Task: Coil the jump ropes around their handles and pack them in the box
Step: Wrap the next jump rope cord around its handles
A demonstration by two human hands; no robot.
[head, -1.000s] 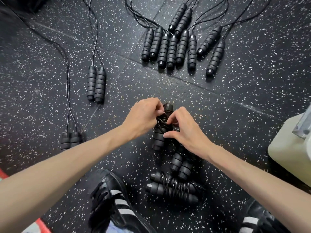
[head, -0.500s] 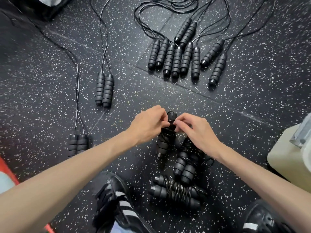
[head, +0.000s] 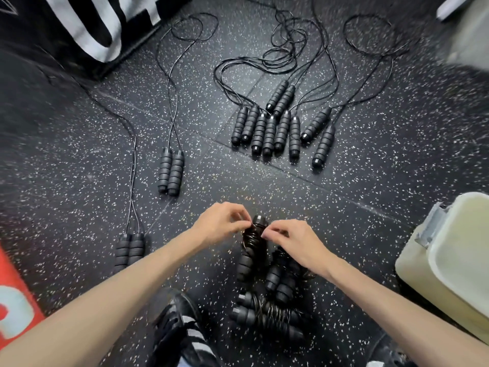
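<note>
Both hands, left hand (head: 221, 223) and right hand (head: 293, 241), pinch the cord end on the wrapped jump rope (head: 254, 246) just beyond two finished bundles (head: 270, 311); tuck it snugly under a turn, holding tension.

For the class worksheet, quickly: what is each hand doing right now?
Left hand: pinching the cord on the coiled rope bundle.
Right hand: pinching the cord on the same bundle.

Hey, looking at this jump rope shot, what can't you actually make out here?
Head view only:
- Rope end on the black wire-wrapped handle bundle: pinching fingers of the left hand and right hand cover it.
- Pale plastic box: cut off by the right edge; contents unseen.
- Black-and-white lettered object: cropped at the top, unreadable.
- Far black cords: tangled, pairing unclear.
</note>
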